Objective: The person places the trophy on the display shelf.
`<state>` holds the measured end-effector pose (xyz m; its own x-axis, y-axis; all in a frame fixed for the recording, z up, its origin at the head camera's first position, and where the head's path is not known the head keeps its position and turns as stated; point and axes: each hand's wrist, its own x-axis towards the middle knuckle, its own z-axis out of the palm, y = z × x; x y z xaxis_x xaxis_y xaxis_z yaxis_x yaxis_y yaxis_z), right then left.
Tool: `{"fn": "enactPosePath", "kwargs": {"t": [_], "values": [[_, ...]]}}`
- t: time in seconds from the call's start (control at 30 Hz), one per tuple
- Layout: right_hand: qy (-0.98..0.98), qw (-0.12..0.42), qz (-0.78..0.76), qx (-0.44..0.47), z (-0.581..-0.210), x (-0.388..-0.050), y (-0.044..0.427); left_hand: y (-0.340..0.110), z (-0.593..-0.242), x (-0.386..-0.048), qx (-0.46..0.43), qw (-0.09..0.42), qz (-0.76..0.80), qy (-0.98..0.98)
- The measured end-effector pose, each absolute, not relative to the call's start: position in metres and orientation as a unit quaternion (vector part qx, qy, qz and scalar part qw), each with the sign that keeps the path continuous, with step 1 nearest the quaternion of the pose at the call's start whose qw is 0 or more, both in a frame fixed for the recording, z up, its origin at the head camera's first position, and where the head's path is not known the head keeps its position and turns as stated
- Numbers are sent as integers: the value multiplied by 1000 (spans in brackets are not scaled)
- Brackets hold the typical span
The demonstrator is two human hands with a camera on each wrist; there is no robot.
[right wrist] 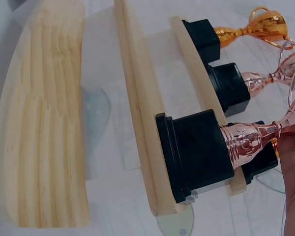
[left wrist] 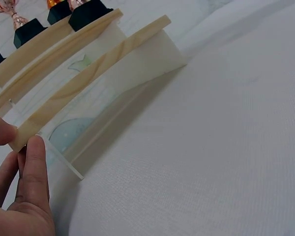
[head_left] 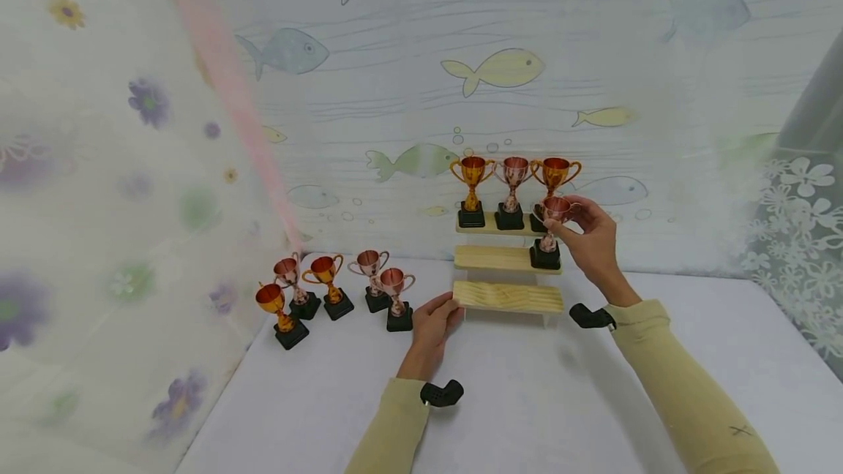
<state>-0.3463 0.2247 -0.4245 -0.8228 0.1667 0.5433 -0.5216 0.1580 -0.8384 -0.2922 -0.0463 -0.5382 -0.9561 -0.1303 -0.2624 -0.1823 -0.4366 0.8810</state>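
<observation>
A stand with three wooden steps (head_left: pixel 507 297) holds trophies on black bases. On its top step are a gold trophy (head_left: pixel 472 180), a rose-coloured one (head_left: pixel 512 181) and another gold one (head_left: pixel 556 170). My right hand (head_left: pixel 595 243) pinches a rose trophy (head_left: pixel 556 208) by its cup; the base (right wrist: pixel 199 152) rests at the right end of the middle step (right wrist: pixel 142 108). My left hand (head_left: pixel 432 328) pinches the left end of the lowest step (left wrist: pixel 81 81) between thumb and fingers. In the right wrist view only part of a finger (right wrist: pixel 293 182) shows, beside the rose cup.
Left of the stand, several gold and rose trophies stand on the white table (head_left: pixel 316 401), the nearest being a rose one (head_left: pixel 397 298) beside my left hand. A fish-patterned curtain (head_left: pixel 395 108) hangs behind, and a flowered one (head_left: pixel 132 189) at the left.
</observation>
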Motion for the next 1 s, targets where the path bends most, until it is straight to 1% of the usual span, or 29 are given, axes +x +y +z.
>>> {"fn": "enactPosePath", "kwargs": {"t": [0.23,0.4,0.53,0.73,0.87,1.0], "values": [[-698,279,647,130,-423,-345,221,-45,-540,-293,-146,16,836,528],[-696,277,648,137,-412,-334,215,-46,-541,-292,-146,16,835,530],[-694,278,649,141,-416,-338,217,-45,-540,-292,-143,15,837,528],[-698,255,656,130,-427,-345,225,-44,-539,-292,-146,17,837,527],[-708,238,651,136,-431,-339,230,-45,-538,-292,-152,13,832,533],[-719,233,640,139,-438,-327,238,-44,-536,-288,-156,8,820,551]]}}
